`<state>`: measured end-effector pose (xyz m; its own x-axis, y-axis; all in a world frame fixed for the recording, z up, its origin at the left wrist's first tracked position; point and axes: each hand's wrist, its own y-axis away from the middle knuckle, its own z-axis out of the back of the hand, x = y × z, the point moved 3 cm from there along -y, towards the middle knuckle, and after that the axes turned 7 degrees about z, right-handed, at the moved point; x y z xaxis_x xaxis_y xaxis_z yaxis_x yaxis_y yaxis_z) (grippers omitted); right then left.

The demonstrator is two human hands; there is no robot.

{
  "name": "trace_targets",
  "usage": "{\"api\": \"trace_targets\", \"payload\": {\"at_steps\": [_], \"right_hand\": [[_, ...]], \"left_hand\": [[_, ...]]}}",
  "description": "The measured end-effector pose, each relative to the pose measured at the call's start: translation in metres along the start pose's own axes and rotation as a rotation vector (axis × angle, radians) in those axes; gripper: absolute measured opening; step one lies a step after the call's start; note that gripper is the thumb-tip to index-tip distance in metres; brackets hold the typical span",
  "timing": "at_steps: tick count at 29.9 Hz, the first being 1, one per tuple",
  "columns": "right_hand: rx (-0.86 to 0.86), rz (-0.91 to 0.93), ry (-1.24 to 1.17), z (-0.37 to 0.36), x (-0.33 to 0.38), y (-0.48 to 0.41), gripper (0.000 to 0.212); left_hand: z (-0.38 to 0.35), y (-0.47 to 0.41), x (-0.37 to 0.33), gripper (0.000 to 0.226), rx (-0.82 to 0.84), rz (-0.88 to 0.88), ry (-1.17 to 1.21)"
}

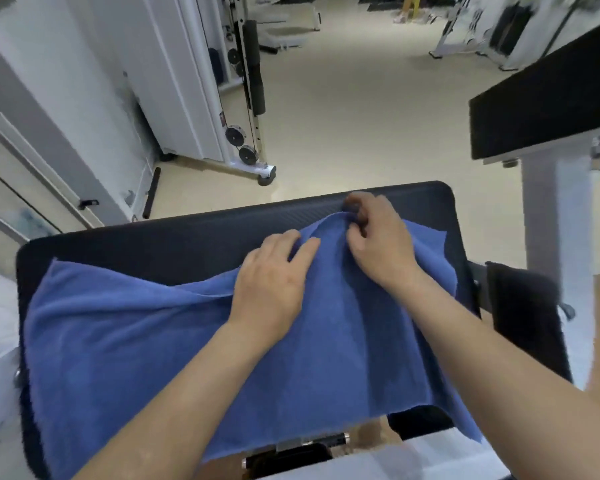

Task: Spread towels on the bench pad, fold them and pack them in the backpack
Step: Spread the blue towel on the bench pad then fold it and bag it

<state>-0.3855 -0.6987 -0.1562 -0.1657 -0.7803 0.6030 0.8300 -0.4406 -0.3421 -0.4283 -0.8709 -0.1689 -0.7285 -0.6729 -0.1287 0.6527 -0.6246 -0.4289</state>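
A blue towel (pixel 146 344) lies rumpled across the black bench pad (pixel 174 237), with its near edge hanging off the front. My left hand (pixel 274 275) lies flat on the towel near its far edge, fingers straight. Just to its right, my right hand (pixel 378 237) pinches the towel's far edge with curled fingers, raising a small peak of cloth near the pad's far rim. No backpack is in view.
A second black pad (pixel 548 98) on a white post stands at the right. A white cable machine (pixel 246 98) with pulleys stands at the back left, beside a white wall. Beige floor (pixel 361 116) stretches beyond the bench.
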Motion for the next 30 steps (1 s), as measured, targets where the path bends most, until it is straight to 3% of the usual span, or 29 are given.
{"api": "trace_targets", "payload": {"at_steps": [2,4,6,9,11,12,15,21,25,27,30], "right_hand": [[-0.041,0.001,-0.145,0.028,-0.009,0.006,0.037],[-0.043,-0.023,0.056,0.062,-0.033,0.013,0.036],[0.097,-0.156,0.228,0.08,-0.058,0.018,0.043],[0.273,-0.28,0.148,0.079,-0.08,0.019,0.034],[0.257,-0.258,0.127,0.077,-0.082,0.015,0.009],[0.255,-0.235,0.138,0.078,-0.082,0.012,0.007],[0.289,-0.211,0.104,0.087,-0.085,0.001,0.012],[0.338,-0.139,0.081,0.11,-0.088,-0.023,0.017],[0.536,-0.091,0.373,0.109,-0.083,-0.017,0.03],[0.556,0.01,0.436,0.095,-0.081,-0.006,0.021],[0.503,0.057,0.291,0.09,-0.085,0.001,0.015]], "left_hand": [[-0.002,-0.008,0.003,0.04,0.058,0.068,-0.014],[0.0,-0.016,0.005,0.035,0.102,0.096,-0.016],[0.005,-0.025,0.001,0.037,0.109,0.12,-0.039],[0.006,-0.045,-0.026,0.041,0.107,0.042,-0.034],[0.001,-0.056,-0.048,0.035,0.17,0.024,0.04],[-0.003,-0.061,-0.053,0.031,0.204,0.059,0.09],[-0.011,-0.07,-0.057,0.015,0.186,0.066,0.138],[-0.013,-0.09,-0.046,0.024,0.186,0.112,0.209],[-0.011,-0.091,-0.053,0.019,0.161,0.097,0.23],[-0.013,-0.091,-0.061,0.012,0.178,0.092,0.235],[-0.019,-0.095,-0.066,0.013,0.213,0.114,0.269]]}}
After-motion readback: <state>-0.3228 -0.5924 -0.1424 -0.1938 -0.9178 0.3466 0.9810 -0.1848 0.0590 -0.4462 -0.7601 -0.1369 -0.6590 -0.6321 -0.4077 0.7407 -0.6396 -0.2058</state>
